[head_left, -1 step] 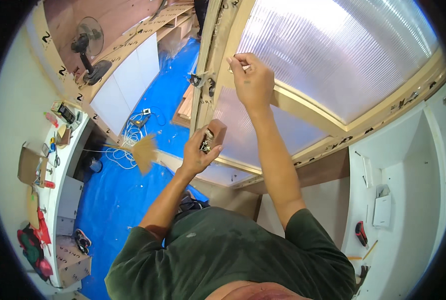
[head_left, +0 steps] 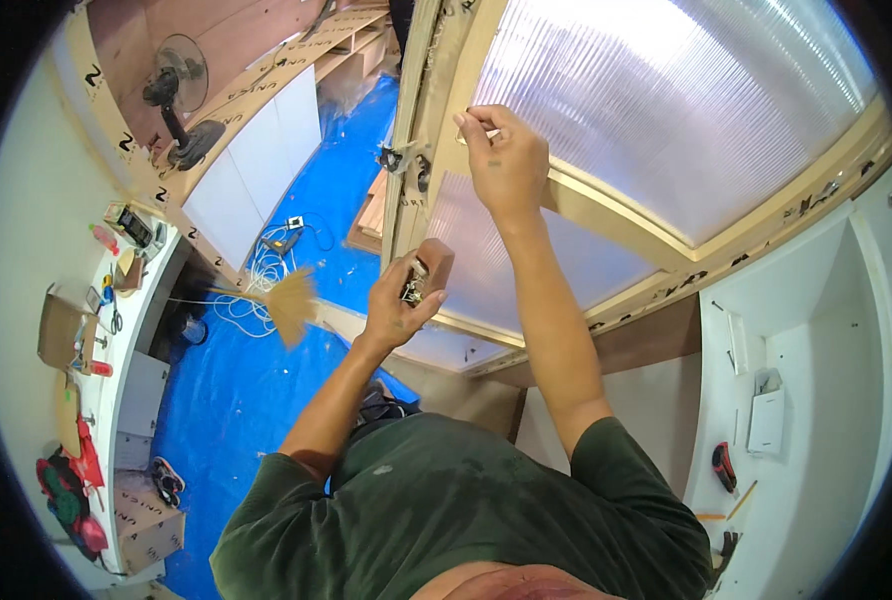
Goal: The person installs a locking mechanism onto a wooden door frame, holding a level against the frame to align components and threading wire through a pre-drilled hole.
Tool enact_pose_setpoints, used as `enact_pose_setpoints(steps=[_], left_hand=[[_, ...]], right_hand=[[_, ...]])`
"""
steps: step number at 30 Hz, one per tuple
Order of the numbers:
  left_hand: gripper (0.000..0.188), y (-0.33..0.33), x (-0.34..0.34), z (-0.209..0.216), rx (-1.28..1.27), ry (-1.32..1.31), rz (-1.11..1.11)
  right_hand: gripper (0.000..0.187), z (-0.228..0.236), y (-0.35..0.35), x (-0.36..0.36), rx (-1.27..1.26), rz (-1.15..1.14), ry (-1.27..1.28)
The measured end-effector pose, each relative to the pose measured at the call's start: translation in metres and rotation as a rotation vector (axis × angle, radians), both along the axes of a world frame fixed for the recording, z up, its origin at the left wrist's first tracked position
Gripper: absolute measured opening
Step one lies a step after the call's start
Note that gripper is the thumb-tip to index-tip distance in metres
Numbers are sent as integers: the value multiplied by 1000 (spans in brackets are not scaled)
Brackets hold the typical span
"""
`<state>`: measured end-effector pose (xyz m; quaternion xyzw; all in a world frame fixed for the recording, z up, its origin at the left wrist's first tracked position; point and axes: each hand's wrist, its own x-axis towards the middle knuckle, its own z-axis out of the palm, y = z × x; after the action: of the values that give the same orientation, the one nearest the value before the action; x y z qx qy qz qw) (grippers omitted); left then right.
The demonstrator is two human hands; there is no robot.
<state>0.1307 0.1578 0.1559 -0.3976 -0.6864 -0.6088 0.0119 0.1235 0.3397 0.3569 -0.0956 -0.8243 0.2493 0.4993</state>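
Observation:
My left hand (head_left: 396, 302) is closed around a small brown open box (head_left: 437, 260) that has shiny metal hardware (head_left: 415, 283) in it. The hardware's exact kind is too small to tell. Farther up, my right hand (head_left: 508, 160) is pinched against the wooden frame of a door (head_left: 616, 215) with ribbed translucent panels. A light-coloured bit shows beside its fingertips, but the fingers hide most of what they hold. The left hand sits just in front of the lower panel.
Blue sheeting (head_left: 236, 400) covers the floor, with a white cord coil (head_left: 261, 285) and a broom (head_left: 291, 305) at left. A white ledge (head_left: 131, 370) carries tools. A fan (head_left: 171, 110) stands on a far counter. Right, a white cabinet (head_left: 826, 380) holds a red-black cutter (head_left: 724, 467).

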Motion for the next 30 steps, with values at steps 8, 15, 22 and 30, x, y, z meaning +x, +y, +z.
enact_pose_setpoints(steps=[8, 15, 22, 30], left_hand=[[85, 16, -13, 57, 156, 224, 207], [80, 92, -79, 216, 453, 608, 482], [74, 114, -89, 257, 481, 776, 603], [69, 121, -90, 259, 454, 833, 735]], right_hand=[[16, -6, 14, 6, -120, 170, 43], [50, -3, 22, 18, -161, 346, 153], [74, 1, 20, 24, -51, 356, 148], [76, 4, 19, 27, -54, 337, 123]])
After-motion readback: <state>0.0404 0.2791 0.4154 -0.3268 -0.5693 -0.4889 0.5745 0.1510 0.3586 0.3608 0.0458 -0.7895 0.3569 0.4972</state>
